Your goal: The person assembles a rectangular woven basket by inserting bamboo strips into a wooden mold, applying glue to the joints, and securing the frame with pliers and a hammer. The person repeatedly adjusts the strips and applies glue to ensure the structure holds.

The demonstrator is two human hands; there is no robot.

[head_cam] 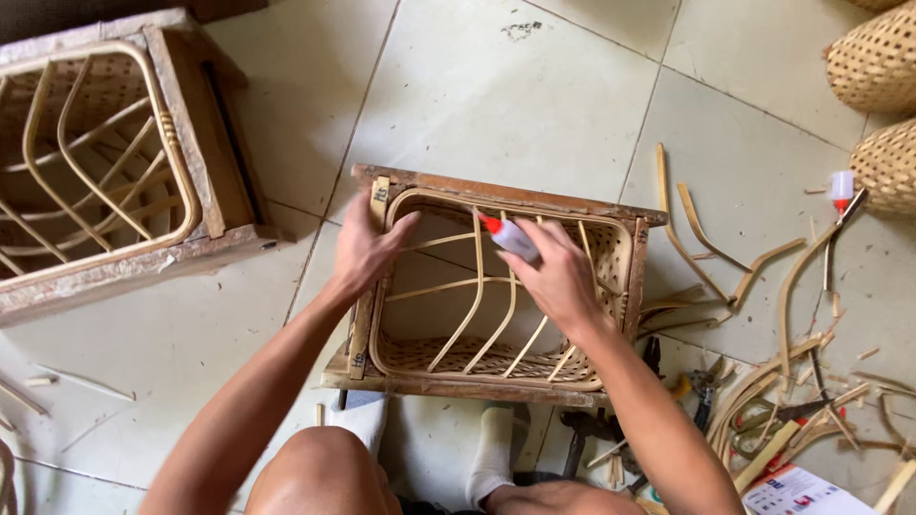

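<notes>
Seated on the tiled floor [534, 105] over a wooden frame [496, 195] with a rattan rim and bent rattan ribs inside, feet in white socks [491, 453] just below its near edge. Right hand [558, 277] clenched round a small white glue bottle [515, 238], red nozzle [489, 224] angled up and to the left, tip hovering just above the far rattan rim near the middle of the frame's far side; bottle's long axis running diagonally from the palm toward the upper left, so the nozzle lies ahead of the right fingers [544, 250] and between the two hands. Left hand [367, 250] resting on the frame's left far corner, fingers curled over the rim and pressing on the wood, thumb toward the inside; grasping the frame's edge rather than any tool. Nozzle nearer to the right hand by far, left hand near but apart from it along the same rim. Frame's long axis lying left to right across the lap, woven panel [487, 358] at the near side. Elsewhere: a second, similar frame [205, 143] at upper left, woven baskets [878, 62] at upper right, another glue bottle [841, 189] beside them, rattan offcuts [763, 277] and pliers [704, 386] scattered on the right
</notes>
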